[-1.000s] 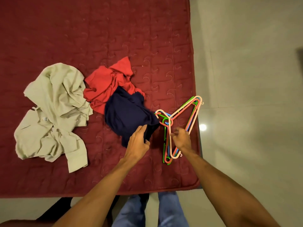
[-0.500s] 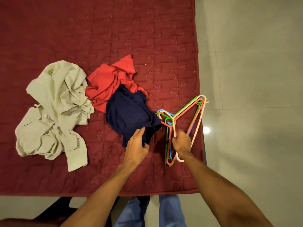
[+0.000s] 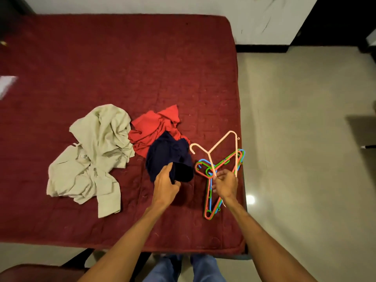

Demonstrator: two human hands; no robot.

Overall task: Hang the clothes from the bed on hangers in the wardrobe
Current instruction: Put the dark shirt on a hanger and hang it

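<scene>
at the centre of the frame, on the maroon bed point(image 3: 122, 58), my left hand point(image 3: 165, 185) grips the navy garment point(image 3: 168, 155) while, just right of it, my right hand point(image 3: 225, 184) pinches the pink hanger point(image 3: 220, 143) lifted off the coloured hangers point(image 3: 209, 200).

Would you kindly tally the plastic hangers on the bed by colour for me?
Pale pink hanger: 1
Red hanger: 1
Green hanger: 1
Blue hanger: 1
Total: 4 hangers, as far as the overlapping stack shows.
</scene>
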